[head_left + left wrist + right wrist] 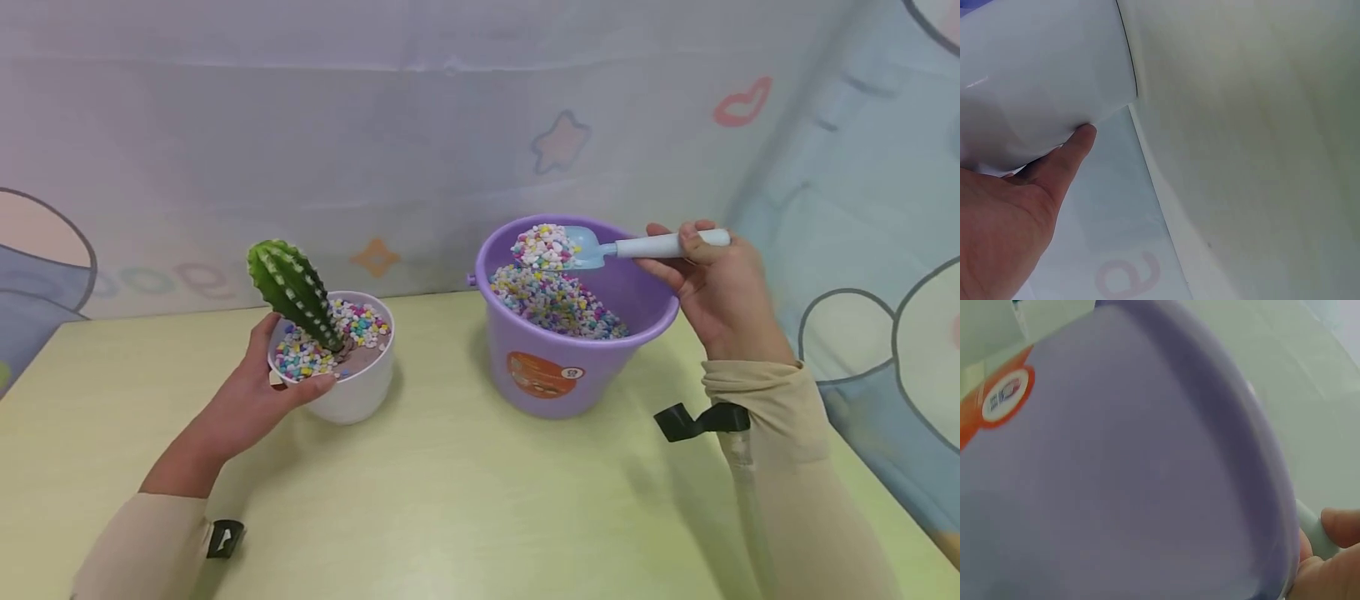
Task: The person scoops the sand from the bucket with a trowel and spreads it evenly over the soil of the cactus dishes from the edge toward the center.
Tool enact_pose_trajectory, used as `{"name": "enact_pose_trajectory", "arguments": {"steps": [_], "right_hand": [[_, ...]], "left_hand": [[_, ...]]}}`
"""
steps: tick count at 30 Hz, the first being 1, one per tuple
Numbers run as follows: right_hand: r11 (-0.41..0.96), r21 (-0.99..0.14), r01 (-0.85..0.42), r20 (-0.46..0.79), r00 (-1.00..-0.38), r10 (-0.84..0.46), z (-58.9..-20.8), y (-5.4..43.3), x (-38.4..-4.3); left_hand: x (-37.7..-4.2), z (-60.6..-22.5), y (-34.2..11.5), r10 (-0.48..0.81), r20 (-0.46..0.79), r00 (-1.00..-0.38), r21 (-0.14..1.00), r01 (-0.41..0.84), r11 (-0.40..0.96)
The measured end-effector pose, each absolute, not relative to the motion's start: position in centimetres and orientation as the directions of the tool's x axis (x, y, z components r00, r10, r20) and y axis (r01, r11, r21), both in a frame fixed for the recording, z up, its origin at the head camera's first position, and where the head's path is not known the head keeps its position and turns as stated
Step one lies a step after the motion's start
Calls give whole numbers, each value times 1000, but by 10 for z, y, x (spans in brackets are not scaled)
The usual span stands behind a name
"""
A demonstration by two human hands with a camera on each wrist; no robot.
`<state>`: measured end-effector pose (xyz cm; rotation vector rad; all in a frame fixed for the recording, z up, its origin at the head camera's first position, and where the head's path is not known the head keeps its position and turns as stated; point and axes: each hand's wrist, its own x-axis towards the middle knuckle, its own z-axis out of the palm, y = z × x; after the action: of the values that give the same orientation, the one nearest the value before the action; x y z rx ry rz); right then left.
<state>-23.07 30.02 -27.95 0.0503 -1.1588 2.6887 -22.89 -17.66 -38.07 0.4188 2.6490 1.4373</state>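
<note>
On the left stands a white plant pot (356, 398) (1054, 69) with a green cactus (291, 283) leaning left out of it. Colourful pebbles (298, 354) cover much of the brown soil. My left hand (243, 400) (1016, 225) grips the pot from its left side, thumb near the front rim. My right hand (723, 287) (1335, 569) holds the white handle of a light-blue scoop (591, 248) (1315, 532). Pebbles are heaped on the scoop's blade, level over the mouth of a purple bucket (607, 362) (1129, 475). More pebbles lie inside the bucket.
Both containers stand on a pale yellow-green table (450, 500), with the bucket right of the pot. A printed cloth backdrop (450, 167) rises behind and along the right. Black straps (705, 419) hang at both forearms.
</note>
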Motion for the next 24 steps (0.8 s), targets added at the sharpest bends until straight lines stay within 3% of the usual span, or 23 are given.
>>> {"name": "enact_pose_trajectory", "arguments": {"steps": [6,24], "right_hand": [[-702,-677,-219,117,-975,191,-267,284,-226],[-528,-821,-219,133,-972,196,-254,193,-227]], "left_hand": [[-226,-379,-175,264,49,-963,825,187,533],[-222,-379,-149,175,86,-981,797,173,579]]}}
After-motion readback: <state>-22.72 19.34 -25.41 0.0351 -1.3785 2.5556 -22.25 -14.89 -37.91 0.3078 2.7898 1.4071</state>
